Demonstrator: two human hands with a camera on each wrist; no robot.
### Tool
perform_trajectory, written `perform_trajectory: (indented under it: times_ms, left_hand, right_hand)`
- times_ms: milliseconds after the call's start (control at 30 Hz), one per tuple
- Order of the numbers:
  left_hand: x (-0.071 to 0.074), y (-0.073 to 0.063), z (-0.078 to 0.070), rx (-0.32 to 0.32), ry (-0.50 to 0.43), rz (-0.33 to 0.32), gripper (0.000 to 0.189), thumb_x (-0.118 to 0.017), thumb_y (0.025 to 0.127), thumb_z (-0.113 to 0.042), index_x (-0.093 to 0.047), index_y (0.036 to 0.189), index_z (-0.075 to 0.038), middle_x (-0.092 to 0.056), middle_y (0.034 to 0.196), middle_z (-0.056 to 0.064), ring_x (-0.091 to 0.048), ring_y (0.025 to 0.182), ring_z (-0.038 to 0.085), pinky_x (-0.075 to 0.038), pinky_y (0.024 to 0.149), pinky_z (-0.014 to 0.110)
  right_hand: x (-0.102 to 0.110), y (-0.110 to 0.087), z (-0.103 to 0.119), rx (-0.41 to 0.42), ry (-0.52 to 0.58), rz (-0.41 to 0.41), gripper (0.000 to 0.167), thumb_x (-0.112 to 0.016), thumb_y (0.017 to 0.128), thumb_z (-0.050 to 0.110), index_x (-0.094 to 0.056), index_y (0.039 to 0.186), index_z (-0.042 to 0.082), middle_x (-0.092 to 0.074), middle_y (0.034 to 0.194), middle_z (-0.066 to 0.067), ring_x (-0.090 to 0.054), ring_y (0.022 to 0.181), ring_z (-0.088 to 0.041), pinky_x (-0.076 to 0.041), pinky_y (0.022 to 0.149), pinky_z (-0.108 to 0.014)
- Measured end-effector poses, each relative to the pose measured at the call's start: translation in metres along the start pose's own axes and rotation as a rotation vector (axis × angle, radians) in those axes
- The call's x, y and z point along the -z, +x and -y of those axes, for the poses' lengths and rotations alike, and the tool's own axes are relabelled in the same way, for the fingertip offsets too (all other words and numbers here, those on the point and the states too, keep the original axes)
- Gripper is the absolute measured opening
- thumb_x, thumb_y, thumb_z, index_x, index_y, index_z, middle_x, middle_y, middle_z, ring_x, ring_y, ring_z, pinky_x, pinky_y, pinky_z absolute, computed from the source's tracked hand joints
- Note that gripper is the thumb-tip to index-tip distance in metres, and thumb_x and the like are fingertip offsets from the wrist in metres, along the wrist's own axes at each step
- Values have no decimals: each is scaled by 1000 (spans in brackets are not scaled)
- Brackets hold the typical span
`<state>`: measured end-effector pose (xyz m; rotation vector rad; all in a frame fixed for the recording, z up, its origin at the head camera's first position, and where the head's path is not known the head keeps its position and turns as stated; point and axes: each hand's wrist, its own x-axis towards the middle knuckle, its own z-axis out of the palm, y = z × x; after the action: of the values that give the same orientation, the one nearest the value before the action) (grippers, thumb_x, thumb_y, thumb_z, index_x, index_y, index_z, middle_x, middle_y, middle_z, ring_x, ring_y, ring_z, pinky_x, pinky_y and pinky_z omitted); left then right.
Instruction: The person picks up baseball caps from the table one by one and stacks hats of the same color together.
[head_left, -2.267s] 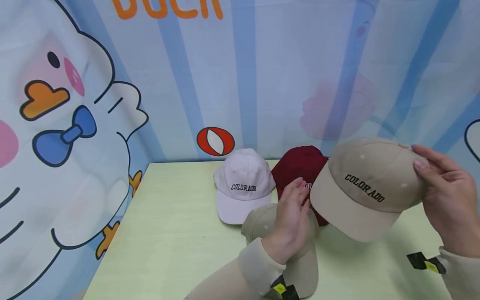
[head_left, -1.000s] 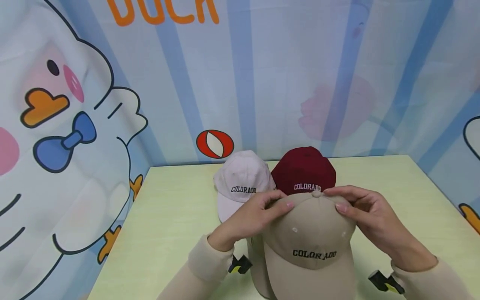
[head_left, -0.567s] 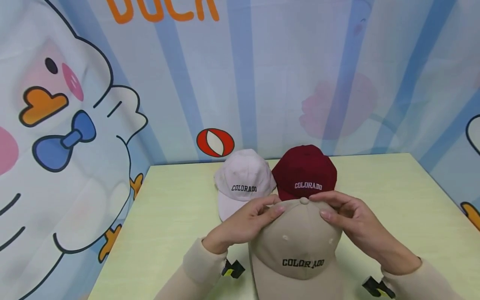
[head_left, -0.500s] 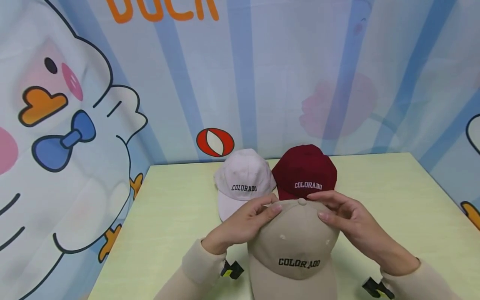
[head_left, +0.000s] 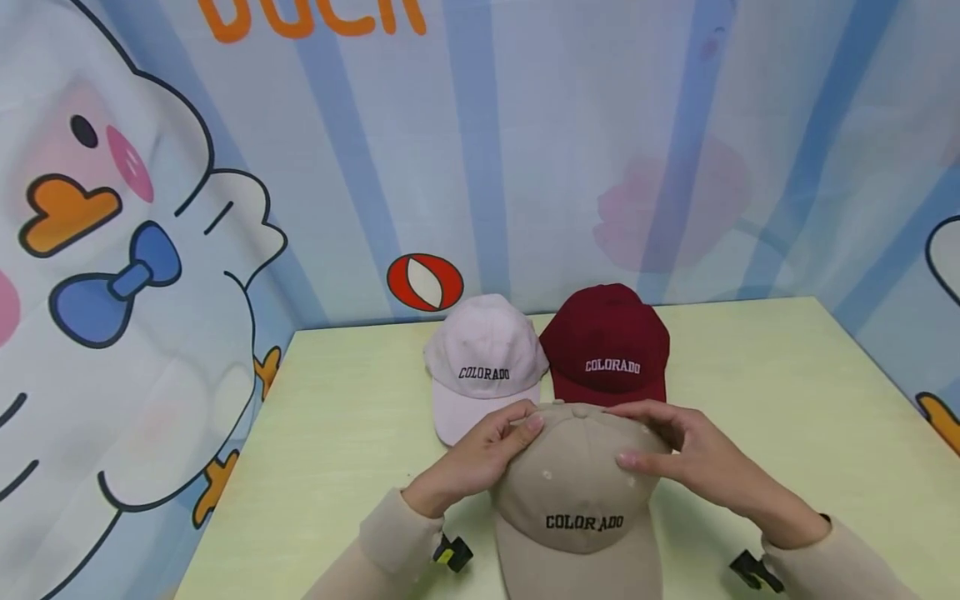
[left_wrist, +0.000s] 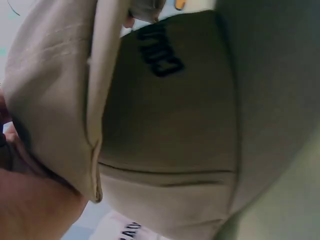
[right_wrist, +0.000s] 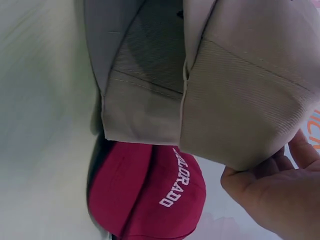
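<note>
A beige baseball cap (head_left: pixel 581 479) lettered COLORADO faces me near the table's front edge, its brim toward me. My left hand (head_left: pixel 476 458) grips the left of its crown, thumb in front and fingers behind. On the right of the crown, my right hand (head_left: pixel 708 467) holds it the same way. A second khaki cap (left_wrist: pixel 170 115) stands directly under the first, showing in both wrist views; from the head view it is almost wholly covered. In the right wrist view, the upper cap's edge overlaps the lower cap (right_wrist: pixel 142 112). Whether it is fully seated cannot be told.
Behind the beige caps, a pale lilac-white cap (head_left: pixel 487 350) and a dark red cap (head_left: pixel 607 337) sit side by side, touching, on the light yellow-green table (head_left: pixel 337 417). A printed duck backdrop (head_left: pixel 480 150) hangs along the table's back and left sides.
The upper beige cap came from the right, where only my right hand held it, to over the khaki cap. Both hands took its crown, then moved it left and lowered it.
</note>
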<state>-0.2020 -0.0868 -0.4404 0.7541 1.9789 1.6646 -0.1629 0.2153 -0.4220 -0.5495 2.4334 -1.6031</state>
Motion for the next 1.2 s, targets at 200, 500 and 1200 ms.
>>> perform_trajectory:
  times_ms: [200,500,1200]
  left_hand:
    - [2,-3,10,19,66,-8,29,-44,112,-33,-60,107,-9,-63,79,0,-62,71,8,-49,64,23]
    - [8,-7,12,-16,351,-130,26,-54,108,-37,-65,93,-19,-56,79,-6,-54,77,8,-44,69,23]
    - [3,-15,7,78,626,-307,62,-91,72,-55,-54,110,-23,-52,107,-6,-52,104,11,-48,90,31]
  right_hand:
    - [-7,4,-9,-20,-48,-10,41,-79,93,28,-68,132,27,-64,139,-3,-62,116,-8,-54,91,-24]
    - [-15,8,-18,-3,-128,-69,43,-82,89,33,-69,130,31,-66,131,6,-56,119,-4,-47,99,-21]
    - [-34,16,-30,95,-228,-274,45,-86,86,29,-72,128,21,-60,117,0,-52,104,-13,-51,83,-27]
